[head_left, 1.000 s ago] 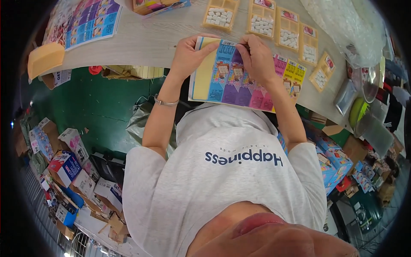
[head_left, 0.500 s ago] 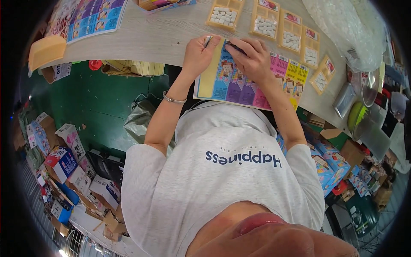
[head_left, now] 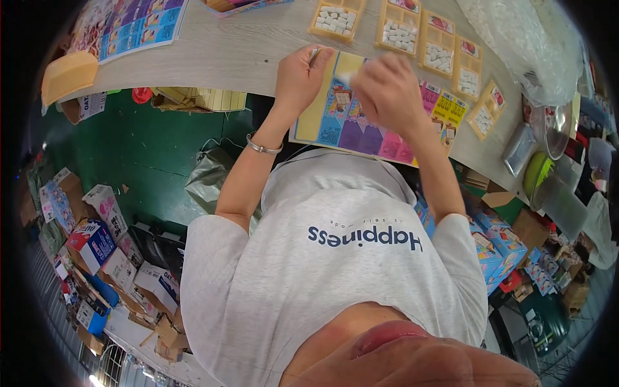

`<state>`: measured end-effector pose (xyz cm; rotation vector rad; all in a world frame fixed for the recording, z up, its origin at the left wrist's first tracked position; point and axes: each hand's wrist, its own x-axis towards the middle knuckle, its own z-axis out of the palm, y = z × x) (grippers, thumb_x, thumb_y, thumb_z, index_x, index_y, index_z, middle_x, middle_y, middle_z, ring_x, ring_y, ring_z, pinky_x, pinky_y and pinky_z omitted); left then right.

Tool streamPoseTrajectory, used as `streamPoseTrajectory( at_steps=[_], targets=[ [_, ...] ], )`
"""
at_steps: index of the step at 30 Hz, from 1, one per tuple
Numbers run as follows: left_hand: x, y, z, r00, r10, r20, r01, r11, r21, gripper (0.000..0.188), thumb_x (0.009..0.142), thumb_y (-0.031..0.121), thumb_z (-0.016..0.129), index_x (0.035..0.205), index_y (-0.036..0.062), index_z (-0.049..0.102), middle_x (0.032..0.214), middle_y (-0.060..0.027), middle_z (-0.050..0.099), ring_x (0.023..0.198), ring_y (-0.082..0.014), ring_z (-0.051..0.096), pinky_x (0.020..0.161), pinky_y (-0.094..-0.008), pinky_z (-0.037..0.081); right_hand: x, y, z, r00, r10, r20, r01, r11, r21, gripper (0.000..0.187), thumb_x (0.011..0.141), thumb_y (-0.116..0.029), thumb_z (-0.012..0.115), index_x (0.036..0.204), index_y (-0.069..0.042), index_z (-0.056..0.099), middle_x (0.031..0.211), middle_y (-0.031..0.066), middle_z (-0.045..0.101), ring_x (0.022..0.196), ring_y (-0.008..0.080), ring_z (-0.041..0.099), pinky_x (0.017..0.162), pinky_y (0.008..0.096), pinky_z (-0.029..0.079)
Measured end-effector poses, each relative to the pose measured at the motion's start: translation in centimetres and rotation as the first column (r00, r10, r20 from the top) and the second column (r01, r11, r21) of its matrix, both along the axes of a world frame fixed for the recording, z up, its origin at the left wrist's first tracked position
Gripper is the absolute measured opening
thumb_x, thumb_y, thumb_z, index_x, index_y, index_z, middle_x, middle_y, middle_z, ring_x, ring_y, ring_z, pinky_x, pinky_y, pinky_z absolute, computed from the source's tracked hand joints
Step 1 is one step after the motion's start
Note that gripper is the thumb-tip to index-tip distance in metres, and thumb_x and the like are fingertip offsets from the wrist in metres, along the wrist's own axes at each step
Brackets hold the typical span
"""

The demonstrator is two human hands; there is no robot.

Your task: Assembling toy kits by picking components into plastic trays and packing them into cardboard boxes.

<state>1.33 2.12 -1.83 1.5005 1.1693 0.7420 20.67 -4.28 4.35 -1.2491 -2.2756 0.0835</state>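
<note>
A printed sheet [head_left: 367, 134] with a yellow margin and blue, purple, pink and yellow columns lies at the table's near edge, overhanging toward my lap. At its far left corner, my left hand [head_left: 300, 79] is closed, thumb against the fingers; what sits in the pinch is too small to name. Over the middle of the sheet is my right hand [head_left: 388, 89], its curled fingers smeared by motion. A small whitish blur shows by its fingertips, and I cannot tell whether it is held. Beyond the hands stand yellow trays [head_left: 335, 33] with small white pieces in them.
More yellow trays [head_left: 440, 76] stand at the right, near a clear plastic bag [head_left: 525, 39]. Farther left are a stack of printed sheets [head_left: 142, 32] and an empty yellow tray [head_left: 69, 74]. Cartons [head_left: 97, 242] crowd the green floor [head_left: 155, 145] at left.
My right hand has lifted slightly right across the sheet and is now blurred, with a whitish spot by its fingers. The left hand has shifted slightly away from me.
</note>
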Motion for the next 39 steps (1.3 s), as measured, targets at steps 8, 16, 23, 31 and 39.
streamPoseTrajectory(
  at_steps=[8,16,23,31,39],
  targets=[
    [1.5,-0.9,1.1,0.786,0.207,-0.583,0.004,0.941,0.339,0.027,0.098,0.033,0.059,0.108,0.01,0.068,0.095,-0.0139,0.066,0.084,-0.0334,0.066,0.075,-0.0411,0.054,6.8,-4.8,10.6,0.341,0.185,-0.922,-0.877,0.417,-0.241,0.016,0.081,-0.011,0.064,0.07,-0.008,0.053,0.077,0.0095,0.062,0.064,0.0247,0.06,0.055,0.0339,0.045],
    [-3.5,4.0,6.5,0.596,-0.157,0.788,0.443,0.883,-0.159,0.06,0.096,0.047,0.062,0.134,0.0012,0.058,0.133,-0.0118,0.061,0.109,-0.02,0.062,0.091,-0.0357,0.049,3.7,2.1,2.7,0.311,-0.513,-0.8,-0.175,0.796,-0.579,0.016,0.087,0.001,0.072,0.092,-0.006,0.059,0.082,0.0018,0.066,0.07,0.0063,0.061,0.058,0.023,0.05],
    [-1.2,7.9,6.5,0.971,-0.24,-0.017,0.222,0.92,-0.324,0.029,0.093,0.02,0.073,0.115,0.001,0.069,0.106,-0.0043,0.071,0.09,-0.0075,0.066,0.078,-0.0226,0.055,3.3,4.6,-1.2,0.081,-0.594,-0.8,-0.003,0.803,-0.596,0.028,0.085,-0.004,0.078,0.105,-0.007,0.059,0.084,0.0022,0.069,0.073,0.0064,0.066,0.063,0.0205,0.056],
    [1.7,12.9,4.2,0.992,0.048,0.115,-0.01,0.951,-0.308,0.027,0.084,0.021,0.082,0.102,0.0048,0.071,0.089,-0.0021,0.072,0.08,-0.0084,0.068,0.074,-0.0219,0.054,2.7,8.8,-2.4,0.172,-0.714,-0.679,0.105,0.698,-0.708,0.035,0.082,-0.006,0.079,0.111,0.0,0.062,0.083,0.0045,0.067,0.071,0.008,0.064,0.062,0.0201,0.055],
    [1.9,14.7,2.5,0.997,0.029,-0.073,-0.033,0.998,-0.051,0.033,0.077,0.02,0.087,0.101,0.0036,0.072,0.088,-0.0043,0.074,0.077,-0.0089,0.069,0.068,-0.0214,0.052,2.7,11.3,-4.1,0.226,-0.753,-0.618,0.198,0.657,-0.728,0.037,0.081,-0.009,0.08,0.111,0.003,0.062,0.085,0.0049,0.066,0.069,0.0089,0.064,0.061,0.0207,0.056]
  ],
)
